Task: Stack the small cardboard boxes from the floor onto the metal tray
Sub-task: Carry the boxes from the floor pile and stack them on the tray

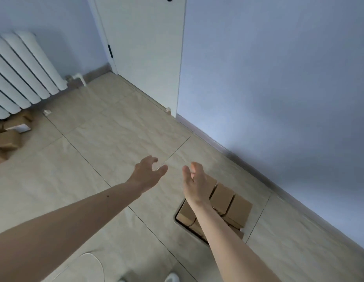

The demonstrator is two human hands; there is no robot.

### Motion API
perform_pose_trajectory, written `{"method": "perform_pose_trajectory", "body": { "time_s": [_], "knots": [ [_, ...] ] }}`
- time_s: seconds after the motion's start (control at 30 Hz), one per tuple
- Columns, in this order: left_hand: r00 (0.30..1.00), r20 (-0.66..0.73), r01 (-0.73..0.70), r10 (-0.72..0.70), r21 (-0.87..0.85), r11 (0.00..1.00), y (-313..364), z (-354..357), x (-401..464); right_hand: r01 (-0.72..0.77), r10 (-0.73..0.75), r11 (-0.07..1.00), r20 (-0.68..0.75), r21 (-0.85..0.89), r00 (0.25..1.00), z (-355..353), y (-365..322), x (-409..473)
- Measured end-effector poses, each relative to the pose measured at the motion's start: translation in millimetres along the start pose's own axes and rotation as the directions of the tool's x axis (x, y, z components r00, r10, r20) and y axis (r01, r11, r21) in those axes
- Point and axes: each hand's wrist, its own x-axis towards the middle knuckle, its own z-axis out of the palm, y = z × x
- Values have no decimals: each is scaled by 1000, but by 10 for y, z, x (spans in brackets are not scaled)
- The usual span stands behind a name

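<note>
Room: pale blue walls, white door (144, 47) at upper centre, white radiator (20, 72) at upper left, beige tiled floor (120, 131) filling the middle of the frame.

Item 1, metal tray (178, 219): lies on the floor at lower centre-right, only its near rim and corner showing past the forearm. Loaded with small cardboard boxes (238, 208) packed side by side, with more partly visible beneath the upper ones, so at least two layers. The exact count cannot be told; the right forearm covers part of the stack.

Item 2, loose boxes (9, 140): a scattered heap at the left edge of the frame, below the radiator, well apart from the tray. One white-faced piece (24, 127) lies among them.

Item 3, left hand (147, 173): centre of frame, above bare floor, fingers spread and lightly curved, holding nothing.

Item 4, right hand (194, 182): just right of the left hand, above the far end of the tray, fingers loose and apart, holding nothing. Whether it touches the top boxes cannot be told.

Step in hand, as judged: between loads. Both hands are empty over the tray area, and stock remains at the left.

Next move, as judged: turn and reach to the heap at left, take a box or two in a firm grasp, carry across, and set them squarely on the upper layer so the stack sits level.

Also noted: white shoe tips (172, 277) at the bottom edge.
</note>
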Motion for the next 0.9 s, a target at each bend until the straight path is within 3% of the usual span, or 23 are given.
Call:
{"method": "perform_pose_trajectory", "body": {
  "time_s": [0.2,0.37,0.67,0.9],
  "knots": [
    [992,-101,53,-72,-176,983,323,-907,-176,88,-90,996,98,18,991,125,-1035,98],
    [968,-165,121,-191,-360,925,198,-1777,-139,152,-156,988,190,33,969,698,-1817,207],
    [897,-313,140,-313,-470,871,-362,-3387,268,269,-267,962,338,42,903,2220,-3119,470],
    [826,-346,205,-446,-552,808,-1001,-4806,691,319,-303,947,433,38,849,3638,-4138,711]
  ]
}}
